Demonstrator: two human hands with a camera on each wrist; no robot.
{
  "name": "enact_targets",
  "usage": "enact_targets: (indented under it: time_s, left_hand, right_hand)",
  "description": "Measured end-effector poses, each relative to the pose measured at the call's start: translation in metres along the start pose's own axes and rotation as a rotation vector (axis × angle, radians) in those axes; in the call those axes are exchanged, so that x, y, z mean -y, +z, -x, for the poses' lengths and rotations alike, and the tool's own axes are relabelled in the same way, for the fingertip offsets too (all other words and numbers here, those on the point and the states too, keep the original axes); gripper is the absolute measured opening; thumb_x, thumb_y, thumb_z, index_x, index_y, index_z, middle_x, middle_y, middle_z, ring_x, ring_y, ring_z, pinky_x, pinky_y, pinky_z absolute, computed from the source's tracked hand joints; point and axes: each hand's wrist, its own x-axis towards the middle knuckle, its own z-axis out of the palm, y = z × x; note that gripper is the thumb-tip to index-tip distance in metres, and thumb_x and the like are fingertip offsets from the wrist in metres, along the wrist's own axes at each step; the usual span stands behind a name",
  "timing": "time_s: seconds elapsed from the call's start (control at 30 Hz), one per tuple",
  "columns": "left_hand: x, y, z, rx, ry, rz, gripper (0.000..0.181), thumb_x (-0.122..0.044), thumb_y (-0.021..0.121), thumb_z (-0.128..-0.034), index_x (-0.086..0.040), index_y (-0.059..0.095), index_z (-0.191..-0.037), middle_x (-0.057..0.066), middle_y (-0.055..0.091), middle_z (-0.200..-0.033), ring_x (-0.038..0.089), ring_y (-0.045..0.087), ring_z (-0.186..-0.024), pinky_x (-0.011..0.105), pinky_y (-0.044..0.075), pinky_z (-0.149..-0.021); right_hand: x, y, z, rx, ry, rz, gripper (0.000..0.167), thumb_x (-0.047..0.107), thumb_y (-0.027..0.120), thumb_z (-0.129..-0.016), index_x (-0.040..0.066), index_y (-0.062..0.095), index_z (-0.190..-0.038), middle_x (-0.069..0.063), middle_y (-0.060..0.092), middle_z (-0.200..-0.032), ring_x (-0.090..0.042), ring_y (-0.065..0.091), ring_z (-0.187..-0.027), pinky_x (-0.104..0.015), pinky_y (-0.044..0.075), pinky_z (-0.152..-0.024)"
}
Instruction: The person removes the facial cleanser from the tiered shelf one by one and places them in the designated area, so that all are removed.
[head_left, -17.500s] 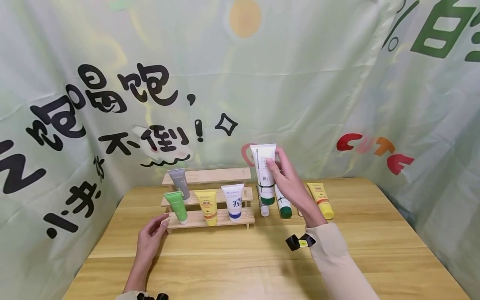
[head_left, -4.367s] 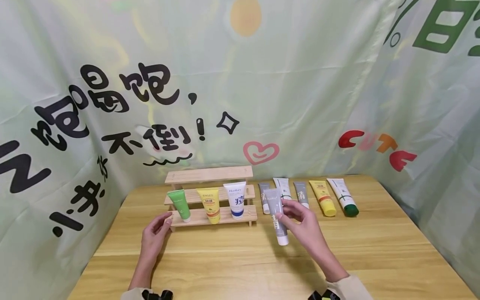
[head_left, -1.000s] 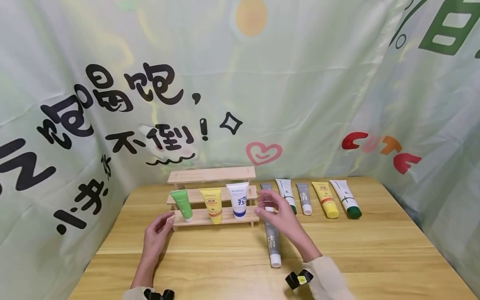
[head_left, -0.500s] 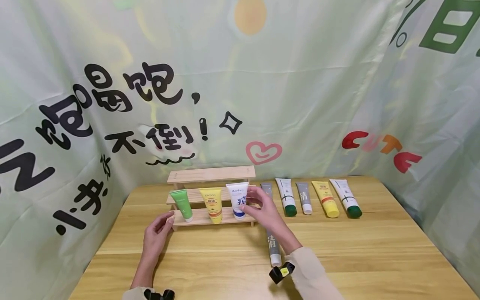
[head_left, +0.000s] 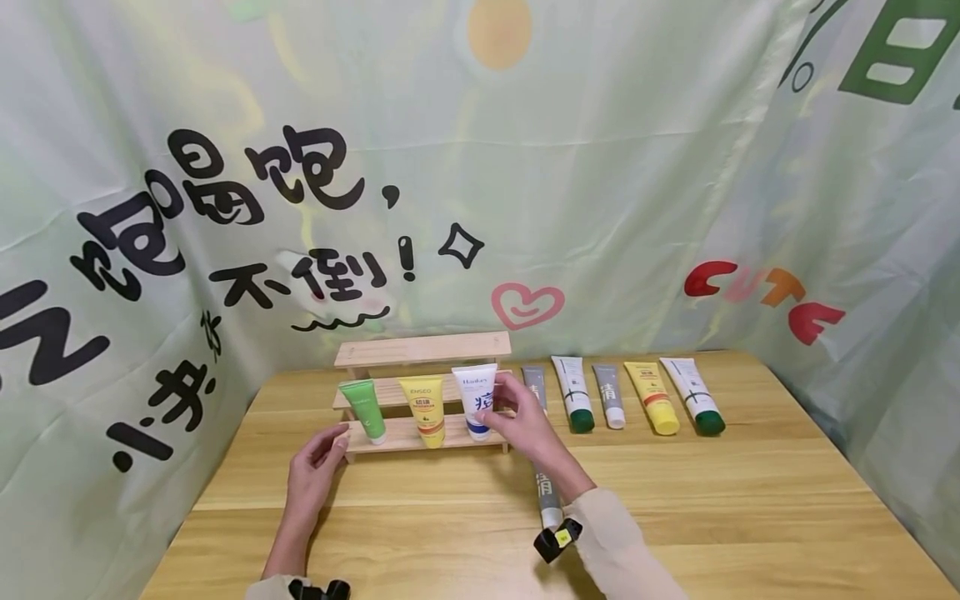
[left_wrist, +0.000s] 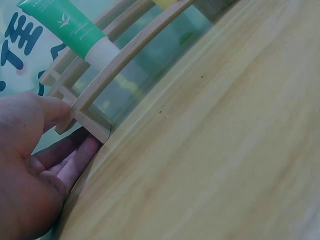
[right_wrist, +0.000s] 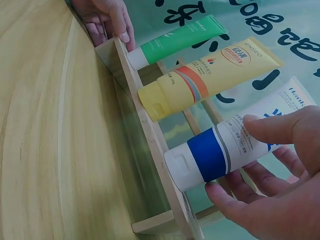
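My left hand holds the left end of a wooden three-step rack, thumb on the front step and fingers below it in the left wrist view. On that front step stand a green tube, a yellow tube and a white tube with a blue band, all on their caps. My right hand grips the white tube at the right end, thumb in front and fingers behind. Its cap still meets the step. A grey tube lies on the table, partly hidden by my right wrist.
Right of the rack lies a row of tubes: a grey one, a white green-capped one, another grey one, a yellow one and another white green-capped one. A printed cloth hangs behind the wooden table.
Earlier the right hand carried a white green-capped tube, later a grey tube, which now lies on the table. In the last second it moved left onto the white tube. The left hand stayed.
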Motion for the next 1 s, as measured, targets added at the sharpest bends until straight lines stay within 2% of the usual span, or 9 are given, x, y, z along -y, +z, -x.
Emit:
enact_targets:
  time_s: [0.27, 0.53, 0.77, 1.0]
  left_hand:
    - [0.0, 0.002, -0.001, 0.002, 0.014, 0.002, 0.037, -0.025, 0.063, -0.1042, -0.003, 0.064, -0.133, 0.016, 0.06, -0.137, 0.002, 0.061, -0.103, 0.015, 0.055, -0.086]
    - [-0.001, 0.002, -0.001, 0.004, 0.013, 0.027, 0.038, -0.022, 0.064, -0.104, -0.002, 0.063, -0.135, 0.018, 0.06, -0.139, 0.001, 0.061, -0.1, 0.014, 0.055, -0.084]
    - [0.0, 0.0, 0.0, 0.003, 0.007, 0.023, 0.037, -0.023, 0.064, -0.1039, -0.003, 0.063, -0.135, 0.017, 0.06, -0.138, 0.002, 0.062, -0.099, 0.014, 0.055, -0.084]
    - [0.001, 0.0, 0.0, 0.006, -0.003, 0.014, 0.038, -0.024, 0.063, -0.1041, -0.002, 0.063, -0.136, 0.016, 0.059, -0.14, 0.0, 0.06, -0.101, 0.014, 0.055, -0.085]
  right_hand:
    - [-0.001, 0.0, -0.001, -0.037, -0.007, 0.033, 0.045, -0.007, 0.073, -0.09, 0.001, 0.058, -0.132, -0.021, 0.068, -0.124, -0.04, 0.061, -0.115, -0.056, 0.052, -0.098]
    - [0.008, -0.009, 0.004, 0.008, -0.023, 0.019, 0.046, 0.003, 0.076, -0.092, 0.01, 0.059, -0.135, -0.012, 0.069, -0.123, -0.032, 0.061, -0.115, -0.043, 0.057, -0.09]
    - [0.015, -0.02, 0.011, 0.01, -0.022, 0.066, 0.047, 0.007, 0.078, -0.091, 0.013, 0.06, -0.134, -0.008, 0.069, -0.123, -0.028, 0.062, -0.116, -0.046, 0.053, -0.097]
    - [0.019, -0.034, 0.02, 0.02, -0.068, 0.11, 0.047, 0.007, 0.078, -0.092, 0.009, 0.058, -0.135, -0.011, 0.069, -0.123, -0.029, 0.062, -0.117, -0.053, 0.05, -0.101]
